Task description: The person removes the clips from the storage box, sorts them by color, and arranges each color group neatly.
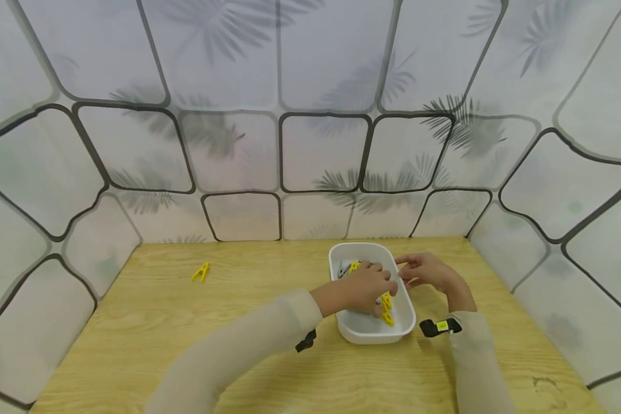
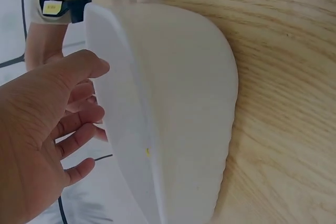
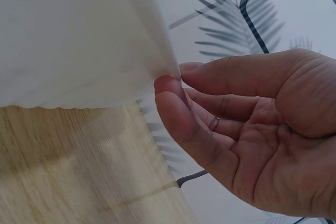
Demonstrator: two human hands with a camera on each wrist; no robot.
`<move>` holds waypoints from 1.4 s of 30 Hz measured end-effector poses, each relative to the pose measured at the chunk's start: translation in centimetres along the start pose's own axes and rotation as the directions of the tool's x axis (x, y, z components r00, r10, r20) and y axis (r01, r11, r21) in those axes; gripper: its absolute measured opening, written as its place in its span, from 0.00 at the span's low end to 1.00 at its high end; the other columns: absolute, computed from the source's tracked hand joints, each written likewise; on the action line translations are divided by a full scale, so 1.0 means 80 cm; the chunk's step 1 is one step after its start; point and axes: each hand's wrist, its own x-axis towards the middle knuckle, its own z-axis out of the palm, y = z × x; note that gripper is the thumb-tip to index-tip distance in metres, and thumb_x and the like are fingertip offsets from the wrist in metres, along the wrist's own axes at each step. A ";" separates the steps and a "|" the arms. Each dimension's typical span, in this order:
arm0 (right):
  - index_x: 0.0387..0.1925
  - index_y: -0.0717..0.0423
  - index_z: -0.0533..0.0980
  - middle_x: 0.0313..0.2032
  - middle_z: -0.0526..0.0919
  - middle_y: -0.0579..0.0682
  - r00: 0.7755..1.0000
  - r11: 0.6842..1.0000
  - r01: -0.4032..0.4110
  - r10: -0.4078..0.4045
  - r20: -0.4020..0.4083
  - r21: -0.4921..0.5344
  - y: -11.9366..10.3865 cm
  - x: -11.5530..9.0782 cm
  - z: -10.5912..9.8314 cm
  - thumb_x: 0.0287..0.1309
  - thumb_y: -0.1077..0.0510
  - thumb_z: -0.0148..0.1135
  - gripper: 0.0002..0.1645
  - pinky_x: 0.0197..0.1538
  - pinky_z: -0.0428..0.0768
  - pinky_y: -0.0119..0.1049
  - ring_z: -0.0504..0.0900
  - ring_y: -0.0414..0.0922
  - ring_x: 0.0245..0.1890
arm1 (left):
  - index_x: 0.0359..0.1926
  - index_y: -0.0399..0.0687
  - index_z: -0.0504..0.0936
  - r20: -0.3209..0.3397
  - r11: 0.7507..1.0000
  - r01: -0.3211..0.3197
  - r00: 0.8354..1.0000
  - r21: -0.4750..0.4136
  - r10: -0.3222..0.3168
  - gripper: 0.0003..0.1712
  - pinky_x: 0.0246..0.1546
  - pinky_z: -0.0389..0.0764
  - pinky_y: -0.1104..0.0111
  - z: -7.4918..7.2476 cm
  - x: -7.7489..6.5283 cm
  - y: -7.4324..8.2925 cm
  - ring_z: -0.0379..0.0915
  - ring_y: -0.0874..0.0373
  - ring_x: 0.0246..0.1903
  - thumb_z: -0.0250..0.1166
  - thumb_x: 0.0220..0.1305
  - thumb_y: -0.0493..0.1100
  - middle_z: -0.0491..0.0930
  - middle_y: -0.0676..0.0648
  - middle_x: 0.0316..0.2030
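A white plastic basket [image 1: 370, 337] stands right of the middle of the table, with yellow clothespins [image 1: 387, 310] and grey ones inside it. My left hand [image 1: 364, 289] hovers over the basket, reaching across its left rim with loosely bent fingers. No clothespin shows between these fingers in the left wrist view. At the basket's right side, my right hand [image 3: 252, 124] pinches the rim between thumb and finger. The left hand covers part of the basket's contents in the head view. Another yellow clothespin [image 1: 201, 272] lies apart on the table, far to the left.
The wooden table [image 1: 259, 368] runs back to a patterned curtain [image 1: 238, 215], which also rises along both sides. Each forearm wears a black strap; the right strap [image 1: 440, 327] carries a yellow label.
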 end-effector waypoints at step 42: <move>0.69 0.75 0.63 0.40 0.87 0.55 1.000 1.000 -0.014 0.014 0.015 0.017 -0.003 0.000 0.002 0.69 0.64 0.59 0.33 0.45 0.87 0.44 0.86 0.42 0.35 | 0.48 0.65 0.79 0.127 0.996 0.084 0.988 0.011 -0.084 0.15 0.64 0.72 0.57 0.052 0.013 0.002 0.67 0.61 0.53 0.72 0.62 0.53 0.76 0.58 0.49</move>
